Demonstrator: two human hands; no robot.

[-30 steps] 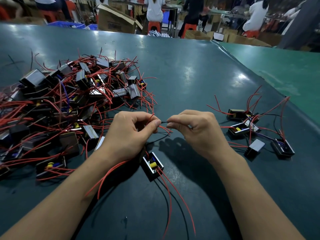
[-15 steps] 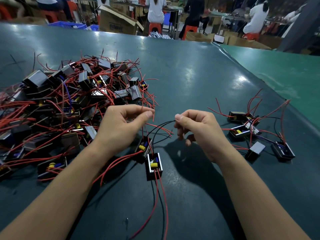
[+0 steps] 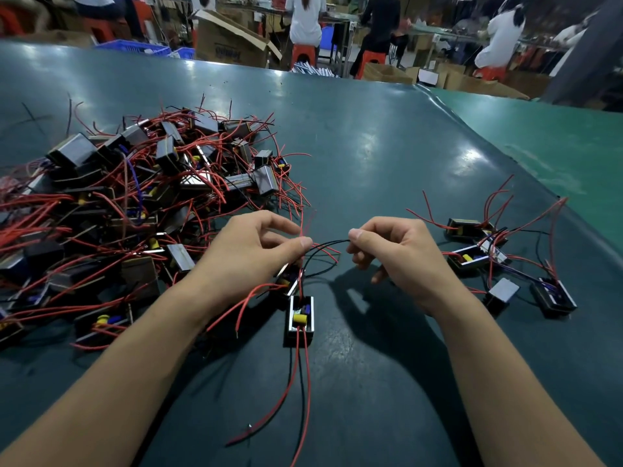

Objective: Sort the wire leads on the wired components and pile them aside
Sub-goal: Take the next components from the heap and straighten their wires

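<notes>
A small black boxed component (image 3: 301, 318) with a yellow part inside lies on the table between my forearms, its red and black leads trailing toward me. A second component (image 3: 289, 280) sits half hidden under my left hand (image 3: 251, 251). My left hand pinches a bundle of red and black leads between thumb and forefinger. My right hand (image 3: 394, 254) pinches the far end of a black lead (image 3: 328, 245) that arcs between both hands. A big tangled heap of wired components (image 3: 135, 197) fills the left side. A smaller group of several components (image 3: 499, 261) lies to the right.
The dark green table (image 3: 371, 156) stretches ahead, and a lighter green mat (image 3: 556, 146) covers its right part. Beyond the far edge are cardboard boxes (image 3: 232, 38), blue crates (image 3: 135, 48) and seated people on red stools.
My hands have drawn apart, stretching the black lead out between them. The component below them has turned upright and a second one has appeared under my left hand.
</notes>
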